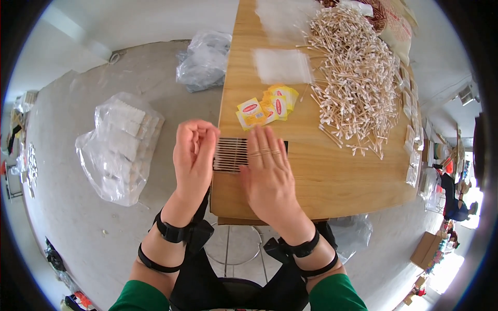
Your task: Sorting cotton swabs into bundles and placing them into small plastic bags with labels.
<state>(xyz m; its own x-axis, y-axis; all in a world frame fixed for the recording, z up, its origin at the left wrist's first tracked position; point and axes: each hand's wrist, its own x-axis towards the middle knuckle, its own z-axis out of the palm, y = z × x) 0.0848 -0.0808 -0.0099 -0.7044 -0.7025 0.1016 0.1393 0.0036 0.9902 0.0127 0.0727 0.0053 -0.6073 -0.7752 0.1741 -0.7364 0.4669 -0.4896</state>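
A row of cotton swabs (231, 154) lies side by side in a dark flat tray (286, 146) near the table's left edge. My right hand (271, 173) rests flat over the right part of the row, fingers straight and close together, hiding the swab ends under it. Beside the row's left end is my left hand (194, 153), its fingers curled in toward the palm. What that hand holds, if anything, is hidden. Several yellow and white labels (266, 107) lie just beyond the swabs.
A large heap of loose cotton swabs (358, 78) covers the table's right side. Clear plastic bags (282, 66) lie at the back, and small clear boxes (413, 168) line the right edge. On the floor at left sits a bag of white packs (122, 147). Under the table is a stool (233, 249).
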